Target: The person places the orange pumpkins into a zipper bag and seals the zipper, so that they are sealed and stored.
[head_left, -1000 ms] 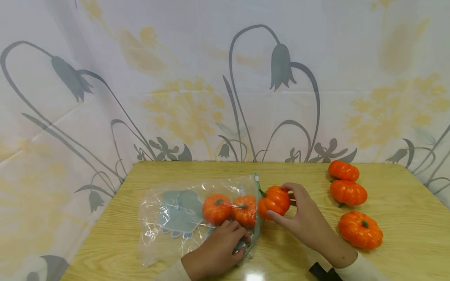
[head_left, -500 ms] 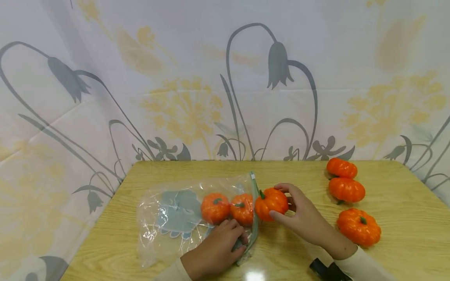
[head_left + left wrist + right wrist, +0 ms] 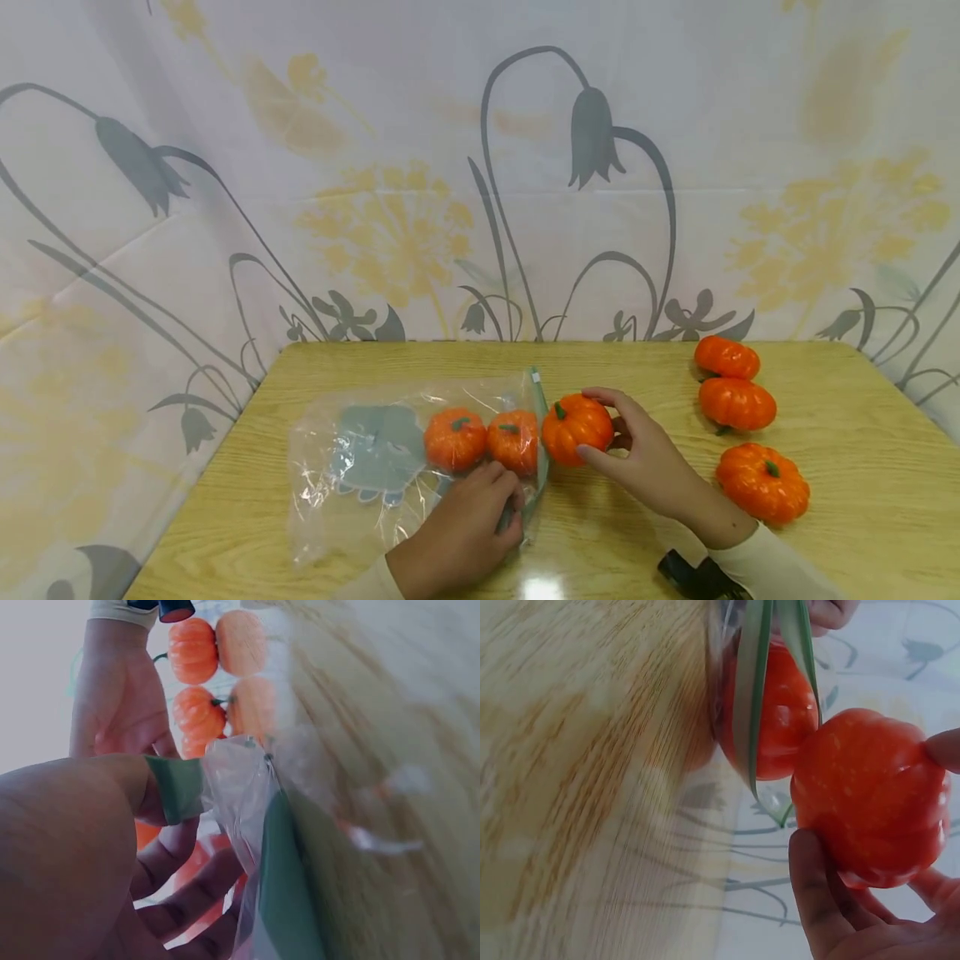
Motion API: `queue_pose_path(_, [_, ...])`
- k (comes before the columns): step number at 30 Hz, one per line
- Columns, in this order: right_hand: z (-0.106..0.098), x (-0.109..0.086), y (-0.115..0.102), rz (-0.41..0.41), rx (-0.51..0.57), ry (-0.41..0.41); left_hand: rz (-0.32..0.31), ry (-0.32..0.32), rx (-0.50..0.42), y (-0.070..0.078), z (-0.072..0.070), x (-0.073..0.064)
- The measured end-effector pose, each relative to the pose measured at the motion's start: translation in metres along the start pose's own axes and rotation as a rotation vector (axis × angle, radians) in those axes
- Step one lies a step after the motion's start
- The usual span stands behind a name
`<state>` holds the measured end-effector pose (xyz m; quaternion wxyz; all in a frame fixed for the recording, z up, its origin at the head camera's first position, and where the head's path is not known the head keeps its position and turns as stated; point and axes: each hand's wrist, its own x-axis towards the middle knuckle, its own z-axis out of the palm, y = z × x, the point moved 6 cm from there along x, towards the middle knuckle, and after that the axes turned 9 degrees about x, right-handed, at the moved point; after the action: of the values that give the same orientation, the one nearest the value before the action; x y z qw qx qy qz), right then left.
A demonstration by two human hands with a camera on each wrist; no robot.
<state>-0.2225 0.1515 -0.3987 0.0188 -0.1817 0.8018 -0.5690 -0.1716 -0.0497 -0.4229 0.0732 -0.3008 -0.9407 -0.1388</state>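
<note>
A clear zip bag (image 3: 318,508) with a blue-grey animal print lies flat on the table, its green-edged mouth facing right. Inside are two toy pumpkins, one deeper (image 3: 455,439) and one by the mouth (image 3: 514,443). My left hand (image 3: 465,529) pinches the mouth's near edge, the thumb over the green strip (image 3: 180,787) in the left wrist view. With fingers and thumb, my right hand (image 3: 652,471) grips an orange pumpkin (image 3: 576,430) by its sides, right at the bag's mouth. In the right wrist view this pumpkin (image 3: 870,799) overlaps the green strip.
Three more pumpkins sit in a column at the right: far (image 3: 726,358), middle (image 3: 737,404) and near (image 3: 763,483), beside the right forearm. A patterned cloth (image 3: 420,167) hangs behind the wooden table (image 3: 615,367). A black device (image 3: 693,575) is by the right sleeve.
The whole head view has shifted slightly. The right hand still holds its pumpkin at the bag's mouth, with only a slight tilt of the pumpkin. The left hand keeps its place on the bag.
</note>
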Motion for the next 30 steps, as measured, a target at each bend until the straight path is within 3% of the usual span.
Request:
queue_pose_path(10, [0.002, 0.001, 0.006, 0.004, 0.029, -0.064, -0.044, 0.044, -0.015, 0.000, -0.003, 0.000])
queue_pose_path(30, [0.006, 0.000, 0.014, 0.069, 0.054, -0.108, -0.001, 0.114, -0.057, 0.002, -0.004, 0.002])
